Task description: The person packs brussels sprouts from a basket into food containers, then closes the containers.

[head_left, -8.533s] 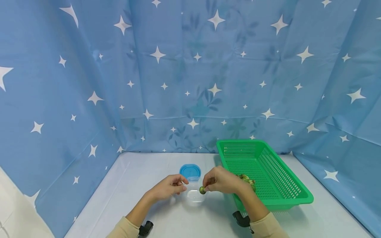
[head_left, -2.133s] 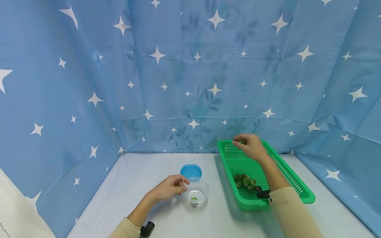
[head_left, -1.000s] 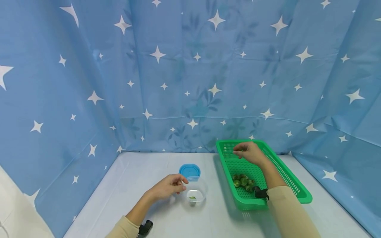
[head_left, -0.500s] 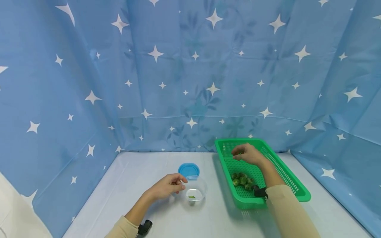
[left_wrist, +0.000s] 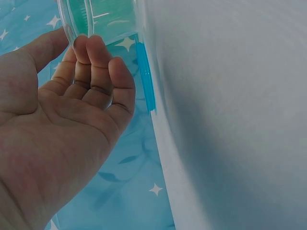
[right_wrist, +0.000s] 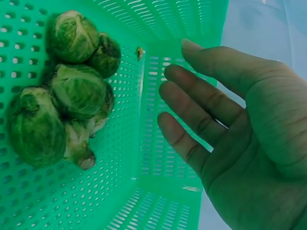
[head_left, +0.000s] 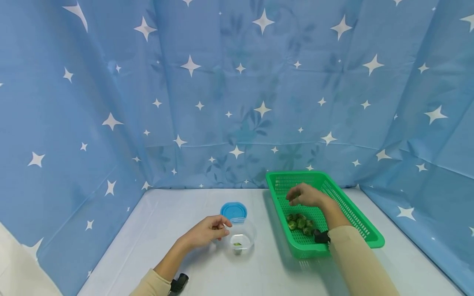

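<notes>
My left hand (head_left: 208, 231) is beside the clear plastic container (head_left: 247, 235), its loosely bent fingers right at the near-left rim. In the left wrist view, thumb and fingertips of the left hand (left_wrist: 76, 96) meet the edge of that container (left_wrist: 115, 18). One green Brussels sprout (head_left: 237, 245) shows at the container's bottom. Inside the green basket (head_left: 275, 193) my right hand (head_left: 305, 195) hovers with nothing in it. Seen from the right wrist, its fingers (right_wrist: 184, 103) are spread and relaxed, apart from the clustered Brussels sprouts (right_wrist: 79, 91).
A blue lid (head_left: 233, 209) lies on the white table (head_left: 177, 218) just behind the container. The basket's perforated walls rise around the right hand. A blue star-patterned curtain (head_left: 207, 123) hangs along the back and sides.
Earlier, the right hand held a Brussels sprout over the container; a sprout now lies inside it. The right hand has since moved to the basket and sunk lower there. The left hand has stayed put.
</notes>
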Motion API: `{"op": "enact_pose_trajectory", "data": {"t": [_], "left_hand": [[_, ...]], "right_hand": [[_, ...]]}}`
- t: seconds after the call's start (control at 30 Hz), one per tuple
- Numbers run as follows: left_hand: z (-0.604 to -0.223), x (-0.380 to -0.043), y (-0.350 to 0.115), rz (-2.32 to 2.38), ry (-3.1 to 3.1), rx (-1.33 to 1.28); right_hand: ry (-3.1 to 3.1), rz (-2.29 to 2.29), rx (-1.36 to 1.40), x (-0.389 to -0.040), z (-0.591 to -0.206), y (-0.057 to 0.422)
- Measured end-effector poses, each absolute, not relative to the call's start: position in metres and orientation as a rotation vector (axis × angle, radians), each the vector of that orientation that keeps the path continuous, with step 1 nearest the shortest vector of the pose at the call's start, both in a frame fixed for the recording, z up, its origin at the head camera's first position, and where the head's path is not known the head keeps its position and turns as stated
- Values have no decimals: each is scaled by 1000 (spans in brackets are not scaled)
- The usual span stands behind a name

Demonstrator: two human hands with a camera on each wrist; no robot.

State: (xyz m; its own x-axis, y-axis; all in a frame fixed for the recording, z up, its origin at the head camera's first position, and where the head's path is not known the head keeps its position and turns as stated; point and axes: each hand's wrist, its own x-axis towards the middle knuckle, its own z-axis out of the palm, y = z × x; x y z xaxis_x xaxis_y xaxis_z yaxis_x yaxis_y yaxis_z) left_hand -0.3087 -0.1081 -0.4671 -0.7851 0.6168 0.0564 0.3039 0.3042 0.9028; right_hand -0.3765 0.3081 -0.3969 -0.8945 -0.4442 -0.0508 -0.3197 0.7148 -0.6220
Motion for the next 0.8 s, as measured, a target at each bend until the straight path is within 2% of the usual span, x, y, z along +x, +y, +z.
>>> {"op": "enact_pose_trajectory", "data": {"t": [0.8], "left_hand": [[-468, -310, -108, 1467, 2280, 824]], "right_hand": [[2638, -847, -563, -374, -404, 310]]}}
